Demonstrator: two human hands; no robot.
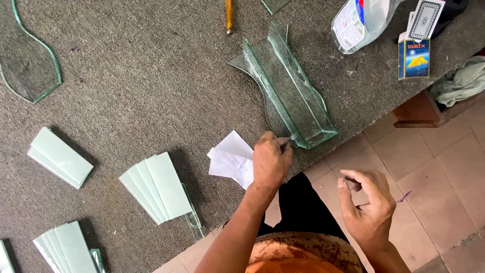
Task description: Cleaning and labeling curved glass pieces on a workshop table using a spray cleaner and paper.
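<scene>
My left hand [270, 162] rests at the table's near edge, shut on a thin dark tool [286, 144]. The tool's tip touches the near end of a long glass trough [290, 96], built from clear greenish panes and lying at an angle on the grey carpeted table [151, 86]. Just left of that hand lies a piece of white paper [230, 157]. My right hand [369, 207] hovers off the table over the tiled floor, with fingers curled and thumb close to the forefinger. Whether it holds anything is unclear.
Stacks of rectangular glass strips lie at the left [60, 156], centre [156, 187] and bottom left [68, 247]. A curved glass offcut [30, 55] sits far left. A yellow-handled cutter [229, 15], a plastic bottle [358, 20], a blue card box [414, 58] and a cloth [462, 81] are at the back and right.
</scene>
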